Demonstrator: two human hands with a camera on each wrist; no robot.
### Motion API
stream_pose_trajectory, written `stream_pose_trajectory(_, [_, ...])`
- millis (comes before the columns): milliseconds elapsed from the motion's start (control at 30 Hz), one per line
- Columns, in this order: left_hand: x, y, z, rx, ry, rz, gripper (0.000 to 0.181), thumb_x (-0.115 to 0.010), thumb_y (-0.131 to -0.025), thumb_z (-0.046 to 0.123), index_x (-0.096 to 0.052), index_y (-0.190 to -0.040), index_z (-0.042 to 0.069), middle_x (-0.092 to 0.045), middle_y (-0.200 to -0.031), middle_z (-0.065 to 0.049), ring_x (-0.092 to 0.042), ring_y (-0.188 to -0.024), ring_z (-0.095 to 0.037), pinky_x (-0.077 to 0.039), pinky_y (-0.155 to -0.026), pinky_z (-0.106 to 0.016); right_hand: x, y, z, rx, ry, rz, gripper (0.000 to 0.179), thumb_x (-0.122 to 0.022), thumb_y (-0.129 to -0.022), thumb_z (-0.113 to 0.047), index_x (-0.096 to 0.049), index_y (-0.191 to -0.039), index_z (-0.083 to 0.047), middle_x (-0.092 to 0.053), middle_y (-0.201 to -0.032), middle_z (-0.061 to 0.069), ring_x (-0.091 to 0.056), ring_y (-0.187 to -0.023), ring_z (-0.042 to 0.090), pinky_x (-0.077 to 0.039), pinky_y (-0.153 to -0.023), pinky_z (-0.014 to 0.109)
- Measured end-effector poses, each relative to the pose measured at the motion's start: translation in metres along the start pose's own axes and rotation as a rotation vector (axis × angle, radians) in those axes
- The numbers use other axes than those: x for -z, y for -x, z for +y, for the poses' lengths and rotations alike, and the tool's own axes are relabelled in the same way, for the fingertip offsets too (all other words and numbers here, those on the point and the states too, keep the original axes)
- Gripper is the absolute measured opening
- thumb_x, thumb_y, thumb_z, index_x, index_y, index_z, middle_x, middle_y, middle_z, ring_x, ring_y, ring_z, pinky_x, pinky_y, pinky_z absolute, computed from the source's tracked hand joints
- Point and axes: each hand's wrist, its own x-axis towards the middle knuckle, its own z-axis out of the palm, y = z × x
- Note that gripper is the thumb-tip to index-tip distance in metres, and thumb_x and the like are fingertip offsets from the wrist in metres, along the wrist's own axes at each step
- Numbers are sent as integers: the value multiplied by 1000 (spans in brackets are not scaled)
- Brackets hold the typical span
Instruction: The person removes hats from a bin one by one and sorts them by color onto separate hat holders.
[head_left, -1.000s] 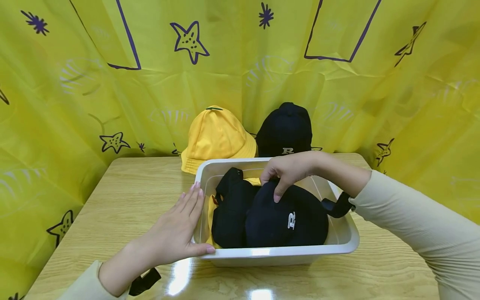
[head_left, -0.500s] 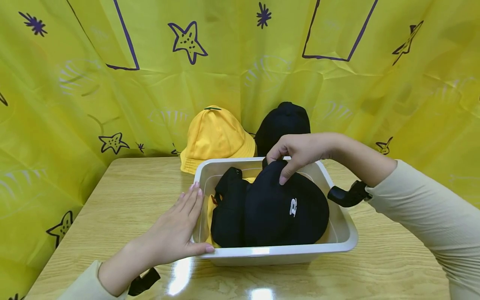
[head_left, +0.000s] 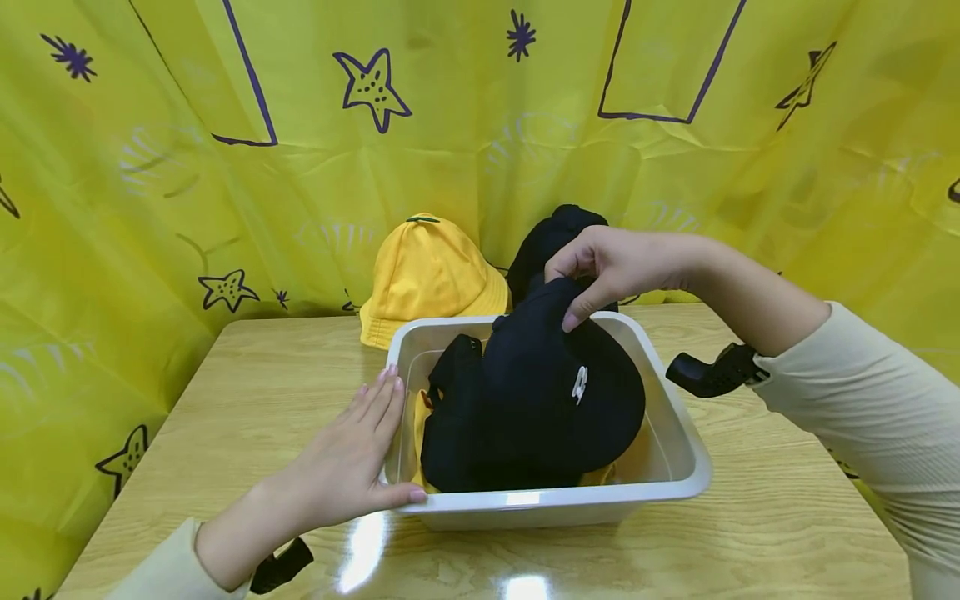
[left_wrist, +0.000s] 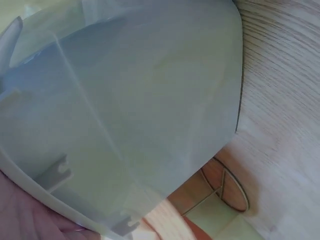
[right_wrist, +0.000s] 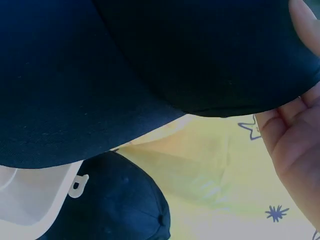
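A black baseball cap [head_left: 551, 383] with a white letter patch is lifted partly out of a whitish plastic bin [head_left: 555, 498]. Its upper edge is pinched between the thumb and fingers of my right hand [head_left: 630, 267]; the right wrist view shows this cap [right_wrist: 125, 65] large and dark. My left hand [head_left: 337, 462] rests with straight fingers along the bin's left rim, thumb at the front corner. In the left wrist view the bin's outer wall [left_wrist: 140, 100] fills most of the picture. Another black cap [head_left: 450, 442] lies inside at the left, with yellow fabric [head_left: 420, 429] showing beside it.
Behind the bin, a yellow bucket hat [head_left: 431, 279] stands on the wooden table [head_left: 300, 375]. To its right is another black cap [head_left: 543, 242], partly hidden by my right hand and the lifted cap. A yellow printed curtain [head_left: 450, 167] hangs around the table's back and sides.
My right hand has risen up and to the right, pulling the black cap upward so it tilts and uncovers the bin's right side. The left hand has stayed on the rim.
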Motion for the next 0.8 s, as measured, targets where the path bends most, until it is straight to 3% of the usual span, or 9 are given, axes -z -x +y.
stream_pose_trajectory(200, [3, 0, 0, -50, -106, 53, 108, -37, -82, 78, -31, -142, -11, -23, -151, -27, -18, -142, -38, -24, -112, -50, 6, 8, -3, 44, -30, 77, 14, -73, -82, -7, -61, -81, 2, -59, -79, 0, -54, -78, 19, -49, -71, 30])
stream_pose_trajectory(333, [8, -3, -2, -117, -201, 162, 113, -15, -82, 82, -36, -138, -13, -35, -146, -27, -30, -138, -39, -29, -110, -51, 11, 12, -5, 52, -60, 147, 11, -72, -82, -5, -62, -85, 1, -59, -78, 1, -56, -74, 18, -51, -69, 30])
stream_pose_trajectory(433, [13, -7, -5, -157, -225, 257, 114, -5, -82, 80, -35, -138, -14, -39, -143, -27, -36, -135, -38, -32, -108, -51, 14, 16, -7, 31, -97, 220, 8, -70, -83, -4, -65, -89, -2, -63, -80, 3, -60, -75, 19, -53, -71, 31])
stream_pose_trajectory(567, [30, -16, -10, -270, -204, 417, 108, -11, -85, 78, -33, -139, -12, -40, -143, -26, -42, -131, -36, -40, -101, -52, 16, 21, -9, -38, -133, 366, 7, -70, -84, -4, -69, -91, -5, -70, -81, 3, -63, -79, 20, -54, -75, 30])
stream_pose_trajectory(667, [51, -27, -13, -406, -199, 540, 102, -22, -86, 77, -39, -137, -10, -45, -140, -24, -50, -123, -34, -46, -94, -52, 18, 23, -11, -75, -164, 476, 6, -70, -84, -4, -70, -89, -6, -71, -76, 1, -64, -82, 18, -52, -76, 28])
stream_pose_trajectory(800, [77, -44, -10, -525, -220, 616, 94, -36, -86, 74, -46, -134, -6, -51, -136, -19, -59, -110, -30, -52, -86, -46, 22, 25, -13, -57, -239, 569, 9, -67, -85, -2, -71, -91, -7, -72, -79, 1, -64, -87, 17, -51, -79, 26])
